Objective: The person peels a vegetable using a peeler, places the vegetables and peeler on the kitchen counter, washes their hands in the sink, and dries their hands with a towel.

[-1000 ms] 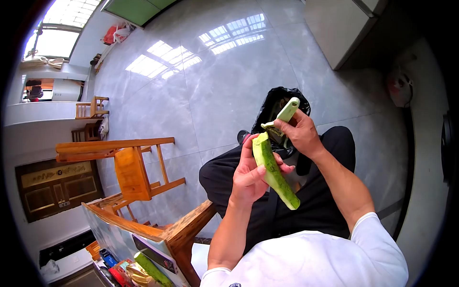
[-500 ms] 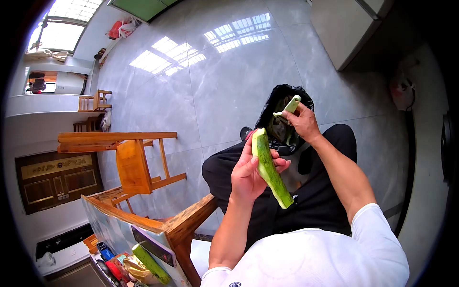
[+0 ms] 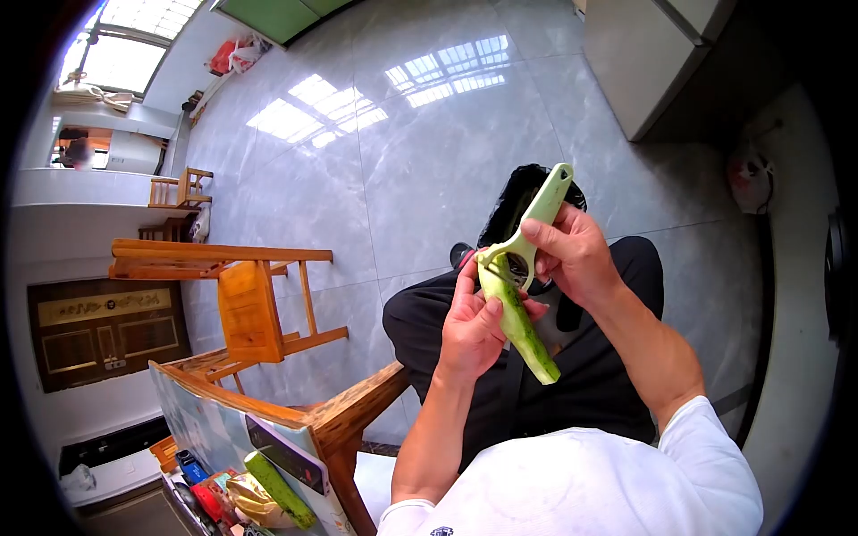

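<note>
A long green vegetable [image 3: 525, 336], with pale peeled areas and darker skin, slants across my lap. My left hand [image 3: 474, 332] is wrapped round its upper part from the left. In my right hand [image 3: 576, 255] is a light green peeler [image 3: 547, 198], held by its handle. The peeler's head lies over the vegetable's upper end, close to my left fingertips. Behind the peeler, a bin lined with a black bag [image 3: 514, 198] stands on the floor between my knees, partly hidden.
A wooden chair [image 3: 248, 311] stands at the left. Near it, a table edge [image 3: 357, 402] borders my left side, with another green vegetable [image 3: 279, 489] and packages at lower left. A pale cabinet [image 3: 639, 67] is at upper right.
The peeler has come down from over the bin onto the vegetable's upper end, and its head is now turned toward my left hand. Both hands keep their holds.
</note>
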Available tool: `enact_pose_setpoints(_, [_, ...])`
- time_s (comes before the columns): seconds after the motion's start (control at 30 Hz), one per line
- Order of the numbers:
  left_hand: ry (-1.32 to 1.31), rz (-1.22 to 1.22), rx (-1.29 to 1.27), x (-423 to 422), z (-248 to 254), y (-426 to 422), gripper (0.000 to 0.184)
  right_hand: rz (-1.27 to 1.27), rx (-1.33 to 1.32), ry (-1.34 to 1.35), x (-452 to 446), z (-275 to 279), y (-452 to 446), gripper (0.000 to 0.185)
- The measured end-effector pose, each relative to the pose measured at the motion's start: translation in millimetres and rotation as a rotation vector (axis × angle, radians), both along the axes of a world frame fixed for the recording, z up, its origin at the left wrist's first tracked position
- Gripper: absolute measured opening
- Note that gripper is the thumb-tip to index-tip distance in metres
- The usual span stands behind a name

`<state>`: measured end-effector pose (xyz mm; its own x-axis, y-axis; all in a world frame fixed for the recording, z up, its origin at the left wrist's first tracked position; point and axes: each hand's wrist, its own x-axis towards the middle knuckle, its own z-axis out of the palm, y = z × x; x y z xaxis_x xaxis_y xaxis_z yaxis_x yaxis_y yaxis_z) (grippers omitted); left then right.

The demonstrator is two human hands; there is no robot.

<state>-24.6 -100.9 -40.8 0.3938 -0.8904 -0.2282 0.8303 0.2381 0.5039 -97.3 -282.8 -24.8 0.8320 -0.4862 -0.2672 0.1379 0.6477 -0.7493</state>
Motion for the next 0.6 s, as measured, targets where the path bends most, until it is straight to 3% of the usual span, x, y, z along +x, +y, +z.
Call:
enact_pose_setpoints(0.4, [-0.021, -0.005, -0.04, -3, 8, 4, 0.078, 0.135, 0.129, -0.011, -9, 14, 13, 0.014])
enact_pose_setpoints(0.6, [-0.042, 0.045, 0.218, -14, 16, -2, 0.054, 0.152, 0.113, -0.021, -10, 12, 15, 0.017])
